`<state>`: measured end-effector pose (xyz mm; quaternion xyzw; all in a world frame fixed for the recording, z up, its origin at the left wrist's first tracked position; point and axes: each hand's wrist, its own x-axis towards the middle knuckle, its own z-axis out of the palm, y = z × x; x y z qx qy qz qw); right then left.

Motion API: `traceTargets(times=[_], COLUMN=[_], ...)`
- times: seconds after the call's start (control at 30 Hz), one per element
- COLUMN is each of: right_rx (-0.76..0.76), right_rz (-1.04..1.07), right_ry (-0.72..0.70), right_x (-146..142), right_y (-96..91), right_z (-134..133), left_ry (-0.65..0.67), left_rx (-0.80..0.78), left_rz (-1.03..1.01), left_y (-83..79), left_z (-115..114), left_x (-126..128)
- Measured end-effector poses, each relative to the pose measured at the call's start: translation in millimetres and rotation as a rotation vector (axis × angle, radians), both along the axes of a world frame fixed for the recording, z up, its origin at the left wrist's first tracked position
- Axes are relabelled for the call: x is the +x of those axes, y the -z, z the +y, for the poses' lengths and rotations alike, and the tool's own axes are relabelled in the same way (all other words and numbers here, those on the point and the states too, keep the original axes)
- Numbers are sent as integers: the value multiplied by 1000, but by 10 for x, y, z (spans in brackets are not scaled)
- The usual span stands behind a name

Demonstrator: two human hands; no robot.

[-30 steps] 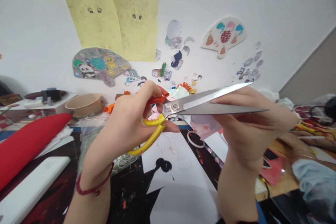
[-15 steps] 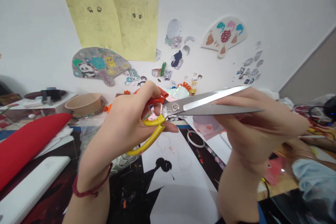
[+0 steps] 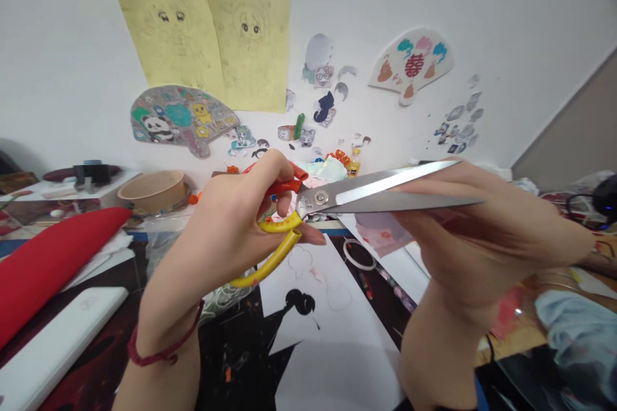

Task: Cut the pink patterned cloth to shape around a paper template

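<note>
Long steel scissors (image 3: 371,194) hang in the air above the middle of the view, blades closed and pointing right. At far left, a red cushion (image 3: 53,270) lies beside a white plastic board (image 3: 53,353), and a kraft paper bowl (image 3: 152,191) stands further back, its contents not clear from here. Below it, a clear plastic bag (image 3: 164,250) holds a tangle of white cord (image 3: 224,300). The left hand (image 3: 216,231), with a red cord bracelet (image 3: 164,352) at the wrist, is clenched around the yellow handles (image 3: 277,250). The right hand (image 3: 482,231) pinches the blades between thumb and fingers, a two-handed hold that seems to steady them and keep them closed. Under the scissors lies a white paper sheet (image 3: 313,308) printed with a black-haired figure, and a white ring (image 3: 359,254) sits just beside it. At far right, a pale blue cloth (image 3: 569,327) rests by the wooden worktop (image 3: 518,331).
</note>
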<state>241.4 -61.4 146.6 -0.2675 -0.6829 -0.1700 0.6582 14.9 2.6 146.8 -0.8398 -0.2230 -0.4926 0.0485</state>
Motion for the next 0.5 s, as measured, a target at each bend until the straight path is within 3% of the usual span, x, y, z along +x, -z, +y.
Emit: traceTargets(times=[0.13,0.5], right_rx=[76,80], right_rz=[-30,-78], right_ry=[-12,83], right_x=[12,34], right_y=[-2,-22], right_z=[32,-23], left_ry=[-64,-9], left_rx=[-52,-51], left_rz=[56,45], left_y=[-24,-36], left_z=[-46,-99], left_x=[-28,-32])
